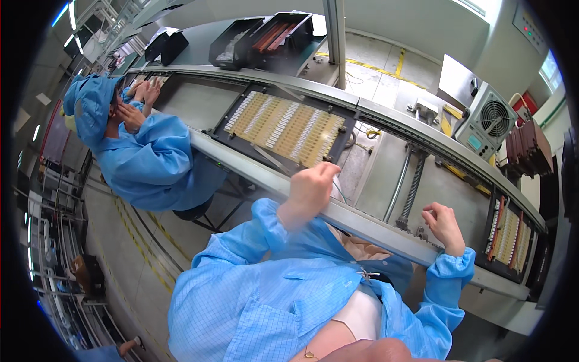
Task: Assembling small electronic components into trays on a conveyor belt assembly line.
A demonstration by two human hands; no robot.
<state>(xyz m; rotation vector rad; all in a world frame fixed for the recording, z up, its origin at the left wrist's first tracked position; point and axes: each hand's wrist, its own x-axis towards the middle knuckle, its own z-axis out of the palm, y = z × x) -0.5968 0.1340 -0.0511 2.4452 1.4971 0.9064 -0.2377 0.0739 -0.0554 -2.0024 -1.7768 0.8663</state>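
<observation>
My left hand [310, 192] is closed, with its fingertips beside the near right corner of a black tray [218, 134]. Whatever it may hold is hidden behind the fingers. On that tray lies a yellowish panel of circuit boards [283, 128] with rows of small white and pale parts. My right hand [444, 228] hovers over the conveyor's near rail, fingers loosely bent and apart, nothing seen in them. Farther right, a second black tray [490, 224] carries another board panel [508, 237] with reddish-brown strips along it.
A metal conveyor rail [386, 225] runs along my front. On the left, a co-worker in blue [148, 151] sits at the same line. Black bins [283, 51] stand beyond it. At the right are a grey fan unit [491, 117] and stacked brown plates [531, 148].
</observation>
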